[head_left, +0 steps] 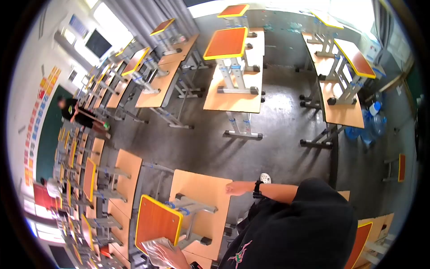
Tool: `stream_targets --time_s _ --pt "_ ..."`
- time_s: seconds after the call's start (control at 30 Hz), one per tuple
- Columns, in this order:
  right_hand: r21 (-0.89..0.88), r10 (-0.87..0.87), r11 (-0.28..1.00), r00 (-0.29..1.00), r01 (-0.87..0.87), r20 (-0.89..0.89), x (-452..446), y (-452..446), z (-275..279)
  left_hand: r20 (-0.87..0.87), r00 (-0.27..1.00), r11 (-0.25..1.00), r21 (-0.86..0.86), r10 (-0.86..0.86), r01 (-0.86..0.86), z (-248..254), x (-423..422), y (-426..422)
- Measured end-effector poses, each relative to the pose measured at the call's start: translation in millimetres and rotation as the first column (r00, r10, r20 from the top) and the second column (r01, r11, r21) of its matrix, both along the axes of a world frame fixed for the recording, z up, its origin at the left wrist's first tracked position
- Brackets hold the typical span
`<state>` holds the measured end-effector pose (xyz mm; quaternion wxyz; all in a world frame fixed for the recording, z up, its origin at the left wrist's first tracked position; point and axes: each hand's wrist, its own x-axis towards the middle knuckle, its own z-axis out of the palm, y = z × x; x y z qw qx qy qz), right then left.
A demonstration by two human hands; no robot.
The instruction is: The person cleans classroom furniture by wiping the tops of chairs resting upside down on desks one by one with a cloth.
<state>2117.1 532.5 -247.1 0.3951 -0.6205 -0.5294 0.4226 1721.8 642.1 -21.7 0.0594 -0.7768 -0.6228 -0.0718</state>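
Note:
My left hand (172, 256) presses a greyish cloth (157, 252) onto the seat of an upturned-looking, yellow-edged stool (156, 219) at the bottom. That stool rests on a light wooden desk (201, 181), its grey metal legs and dark feet on the desktop. By the desk's right edge is my right hand (234, 188), its fingers curled into a fist with no object visible in it. A dark watch (258, 190) circles that wrist. My black sleeve and shirt fill the lower right.
Rows of desks (233, 101) bear more yellow-edged stools (226, 43). Large water bottles (369, 125) stand by the right wall. A person (74, 112) holding a long-handled tool is at far left; another person (53, 187) is lower left. Dark floor (188, 141) separates the rows.

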Motion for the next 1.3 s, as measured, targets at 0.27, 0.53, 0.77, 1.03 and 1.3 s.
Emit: stream_targets --time_s 0.27,0.53,0.77,1.03,1.3 --pt "-0.113 -0.148 0.983 0.988 0.142 -0.044 128 -69 2 0.115 0.986 0.817 -0.576 0.119 -0.032 95 54 -11" --pt "-0.19 -0.566 0.823 0.8 0.535 -0.2 190 -143 26 0.818 0.566 0.885 -0.333 0.1 0.325 140 292 -31" --pt "-0.328 -0.701 0.713 0.619 0.62 -0.353 205 -225 31 0.821 -0.188 0.588 -0.207 0.54 0.782 87 473 -19" --pt "-0.526 -0.96 0.259 0.156 0.81 -0.232 270 -335 33 0.481 -0.043 0.237 -0.349 0.876 0.907 40 632 -34" --pt "-0.618 -0.928 0.323 0.367 0.717 -0.06 399 -330 47 0.444 -0.13 0.31 -0.363 0.886 0.879 -2 723 -37"
